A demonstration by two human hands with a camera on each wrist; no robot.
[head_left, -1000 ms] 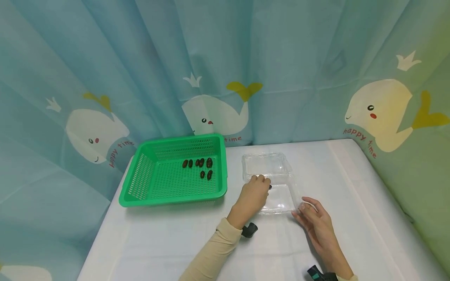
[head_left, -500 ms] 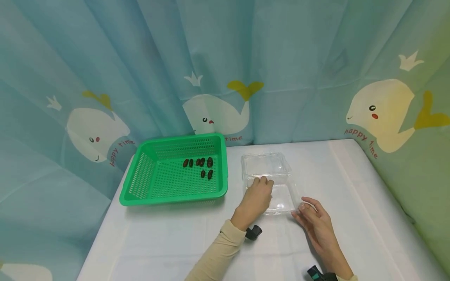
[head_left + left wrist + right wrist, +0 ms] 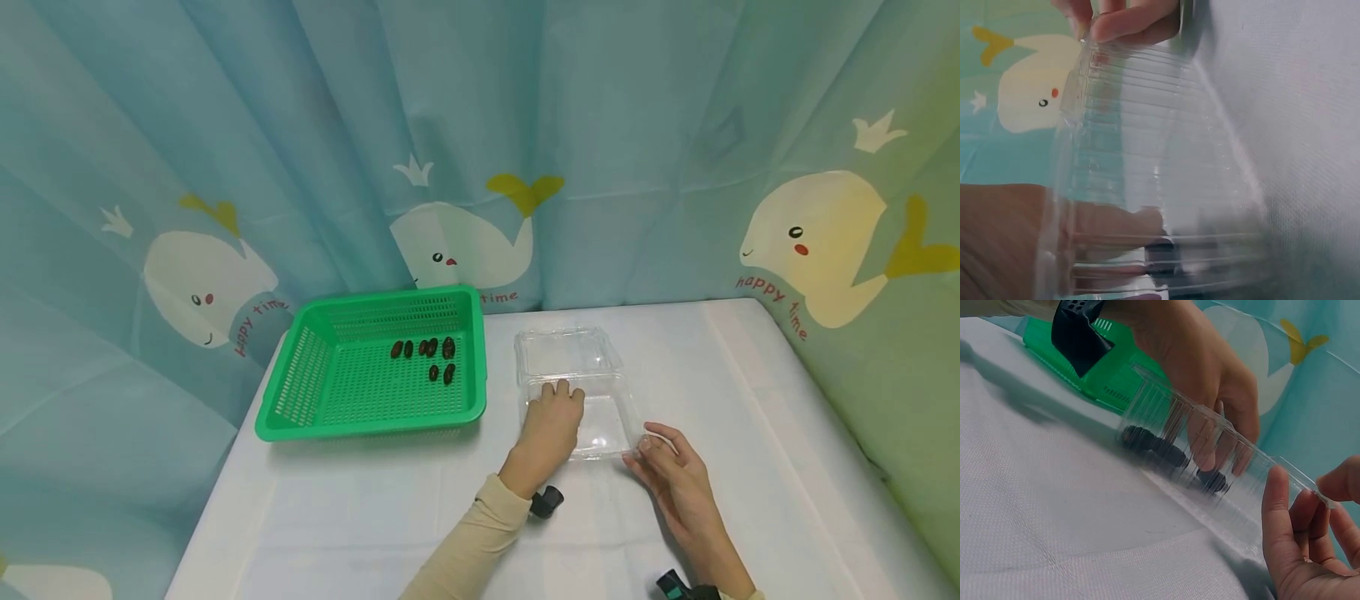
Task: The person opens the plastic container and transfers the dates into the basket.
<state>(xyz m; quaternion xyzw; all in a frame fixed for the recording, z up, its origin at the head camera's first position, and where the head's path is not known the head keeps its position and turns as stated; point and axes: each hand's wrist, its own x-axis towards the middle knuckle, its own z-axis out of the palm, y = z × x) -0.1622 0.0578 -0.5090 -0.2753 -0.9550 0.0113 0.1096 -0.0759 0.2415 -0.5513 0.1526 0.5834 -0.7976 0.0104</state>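
Note:
My left hand [image 3: 551, 429] reaches down into the near half of a clear plastic clamshell box [image 3: 600, 457]. Between its thumb and fingers it pinches a dark brown date [image 3: 1161, 253], low over the box floor. Through the wall in the right wrist view, more dates [image 3: 1169, 452] lie in the box beside the left hand's fingers. My right hand [image 3: 675, 475] grips the box's near right corner, thumb and fingers on the rim. The box's lid [image 3: 566, 352] lies folded back, away from me. From above, the left hand hides the dates in the box.
To the left stands a green plastic basket [image 3: 371, 432] with several dates [image 3: 432, 347] on the right side of its floor. A white cloth covers the table [image 3: 337, 517]. Whale-printed curtains [image 3: 480, 125] hang close behind it and at its sides.
My left hand has shifted slightly right and toward me inside the box, and the date that showed past its fingers is now hidden from above. The right hand holds its place.

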